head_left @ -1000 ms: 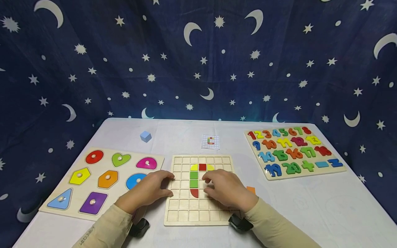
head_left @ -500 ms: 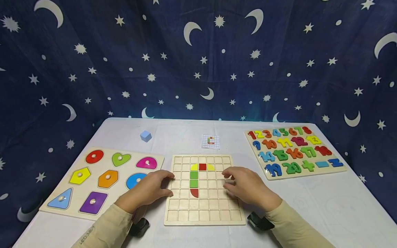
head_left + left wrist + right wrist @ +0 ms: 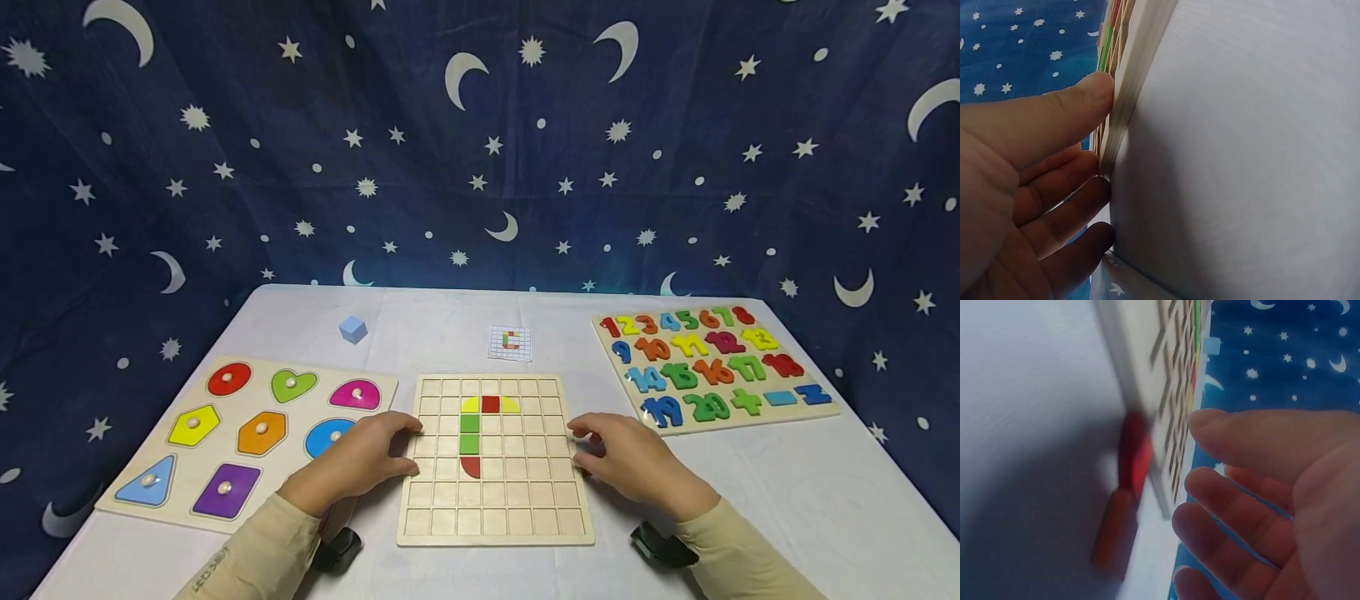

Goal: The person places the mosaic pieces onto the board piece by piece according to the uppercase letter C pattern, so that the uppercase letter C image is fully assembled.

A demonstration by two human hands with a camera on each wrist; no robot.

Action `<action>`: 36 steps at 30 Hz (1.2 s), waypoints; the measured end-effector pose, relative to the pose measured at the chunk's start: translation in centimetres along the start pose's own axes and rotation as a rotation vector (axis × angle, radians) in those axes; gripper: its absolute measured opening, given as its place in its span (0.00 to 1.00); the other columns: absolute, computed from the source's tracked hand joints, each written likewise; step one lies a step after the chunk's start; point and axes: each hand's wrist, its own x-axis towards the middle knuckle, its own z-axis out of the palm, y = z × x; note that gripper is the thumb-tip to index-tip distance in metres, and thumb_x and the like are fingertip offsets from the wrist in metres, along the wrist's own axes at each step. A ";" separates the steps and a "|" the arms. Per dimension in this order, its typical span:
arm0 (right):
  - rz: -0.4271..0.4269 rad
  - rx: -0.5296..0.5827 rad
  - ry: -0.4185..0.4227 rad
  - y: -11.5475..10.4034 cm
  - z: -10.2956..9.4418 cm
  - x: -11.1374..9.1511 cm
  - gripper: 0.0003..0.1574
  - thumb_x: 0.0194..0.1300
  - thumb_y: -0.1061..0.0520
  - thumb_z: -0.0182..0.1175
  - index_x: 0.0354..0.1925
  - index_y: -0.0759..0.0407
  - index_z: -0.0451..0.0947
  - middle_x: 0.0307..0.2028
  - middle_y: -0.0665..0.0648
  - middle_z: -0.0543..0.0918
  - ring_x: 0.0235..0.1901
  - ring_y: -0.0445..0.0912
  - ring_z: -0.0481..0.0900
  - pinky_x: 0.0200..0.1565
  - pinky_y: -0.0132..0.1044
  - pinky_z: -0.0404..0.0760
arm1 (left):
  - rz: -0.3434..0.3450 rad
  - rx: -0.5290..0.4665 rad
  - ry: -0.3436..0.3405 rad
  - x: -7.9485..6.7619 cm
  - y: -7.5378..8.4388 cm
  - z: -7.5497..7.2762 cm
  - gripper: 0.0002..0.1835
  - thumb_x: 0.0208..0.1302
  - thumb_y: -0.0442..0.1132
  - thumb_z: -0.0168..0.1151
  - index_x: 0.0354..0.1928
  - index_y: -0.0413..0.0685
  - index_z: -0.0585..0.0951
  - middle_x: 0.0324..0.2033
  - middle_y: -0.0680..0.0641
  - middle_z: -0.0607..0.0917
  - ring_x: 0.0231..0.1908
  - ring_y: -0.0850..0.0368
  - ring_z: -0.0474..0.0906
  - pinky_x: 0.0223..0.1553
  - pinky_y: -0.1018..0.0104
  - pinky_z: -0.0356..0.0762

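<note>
My left hand (image 3: 358,458) rests thumb and fingertips against the left edge of a wooden grid board (image 3: 495,521), fingers loosely bent. On the board stand a red square (image 3: 490,404) between two yellow quarter-rounds (image 3: 509,405), two green squares (image 3: 468,434) and a red quarter-round (image 3: 470,467). My right hand (image 3: 637,460) hovers by the board's right edge, with a gap between thumb and fingers and nothing held. In the right wrist view, a red piece (image 3: 1135,453) and an orange piece (image 3: 1115,534) lie beside the board; my right hand hides them in the head view.
Left of the board lies a knobbed shape puzzle (image 3: 300,437), partly under my left hand. A number puzzle (image 3: 731,429) sits at the back right. Behind the board are a pattern card (image 3: 510,342) and a blue cube (image 3: 352,330).
My right hand has moved right, from over the board's middle to its right edge. The orange piece seen earlier is now covered by it. My left hand stays in place.
</note>
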 end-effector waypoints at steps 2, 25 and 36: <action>-0.001 -0.001 0.005 0.5 0.1 -0.2 0.22 0.59 0.55 0.73 0.51 0.55 0.83 0.43 0.47 0.85 0.39 0.41 0.80 0.43 0.43 0.83 | -0.002 0.002 -0.002 0.0 0.0 0.0 0.25 0.51 0.36 0.79 0.52 0.41 0.82 0.49 0.47 0.84 0.56 0.46 0.77 0.63 0.49 0.71; 0.053 0.001 -0.026 3.7 0.0 -1.8 0.26 0.57 0.54 0.74 0.53 0.60 0.82 0.49 0.54 0.84 0.49 0.51 0.81 0.54 0.54 0.80 | -0.017 -0.004 -0.004 -0.1 0.0 0.1 0.24 0.50 0.36 0.80 0.51 0.42 0.82 0.48 0.48 0.84 0.55 0.48 0.77 0.63 0.50 0.72; 0.074 0.021 -0.041 4.3 -0.2 -2.2 0.20 0.58 0.57 0.73 0.50 0.58 0.83 0.46 0.52 0.85 0.50 0.51 0.81 0.56 0.55 0.79 | 0.010 -0.002 0.002 0.0 -0.2 0.1 0.25 0.51 0.36 0.79 0.51 0.41 0.82 0.48 0.48 0.84 0.55 0.48 0.78 0.63 0.50 0.72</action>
